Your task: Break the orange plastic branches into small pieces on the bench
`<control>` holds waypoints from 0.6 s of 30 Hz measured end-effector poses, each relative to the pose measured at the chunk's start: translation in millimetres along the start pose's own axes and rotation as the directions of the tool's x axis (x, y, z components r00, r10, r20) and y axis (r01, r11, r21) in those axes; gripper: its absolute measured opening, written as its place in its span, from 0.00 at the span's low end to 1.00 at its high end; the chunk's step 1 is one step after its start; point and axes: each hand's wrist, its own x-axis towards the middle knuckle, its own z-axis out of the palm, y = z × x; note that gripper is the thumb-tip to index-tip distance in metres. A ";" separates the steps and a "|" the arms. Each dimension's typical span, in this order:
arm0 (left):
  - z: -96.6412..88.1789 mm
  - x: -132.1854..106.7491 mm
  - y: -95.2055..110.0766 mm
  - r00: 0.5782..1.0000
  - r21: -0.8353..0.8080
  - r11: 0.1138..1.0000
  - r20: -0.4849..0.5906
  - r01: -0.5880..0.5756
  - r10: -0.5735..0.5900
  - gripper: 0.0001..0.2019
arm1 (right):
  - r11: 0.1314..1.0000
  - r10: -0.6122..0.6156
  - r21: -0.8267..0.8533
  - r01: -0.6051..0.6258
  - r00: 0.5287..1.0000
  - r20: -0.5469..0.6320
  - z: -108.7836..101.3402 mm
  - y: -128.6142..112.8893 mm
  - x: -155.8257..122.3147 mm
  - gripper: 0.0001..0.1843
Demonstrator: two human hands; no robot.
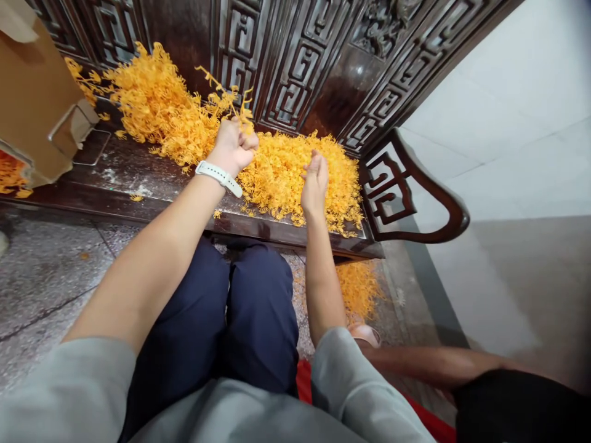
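My left hand (233,146), with a white wristband, is closed around a branching orange plastic sprig (226,98) that sticks up above the fist. My right hand (314,183) hovers just right of it over a heap of orange plastic pieces (295,175), fingers loosely extended and holding nothing I can see. Both hands are above the seat of a dark carved wooden bench (138,178). A second, taller pile of orange pieces (157,101) lies at the back left of the seat.
A cardboard box (32,92) stands on the bench's left end. The bench armrest (406,191) curves at the right. More orange pieces (357,286) lie on the stone floor below. Another person's leg (443,363) stretches along the floor at lower right.
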 end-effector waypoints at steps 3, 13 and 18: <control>8.6 -1.5 -9.5 1.000 -0.131 0.991 0.024 -0.009 0.012 0.18 | 0.960 0.057 0.241 -0.141 0.943 0.327 17.8 -21.4 -26.8 0.57; -13.1 12.1 -11.2 0.992 -0.095 0.994 -0.115 -0.062 0.051 0.18 | 0.495 0.166 0.620 -0.608 0.767 0.620 46.2 -34.0 -73.6 0.31; -17.0 27.8 13.0 0.990 0.049 0.995 -0.122 0.081 -0.075 0.23 | 0.739 0.220 0.597 -0.312 0.949 0.224 24.1 -61.9 -126.2 0.28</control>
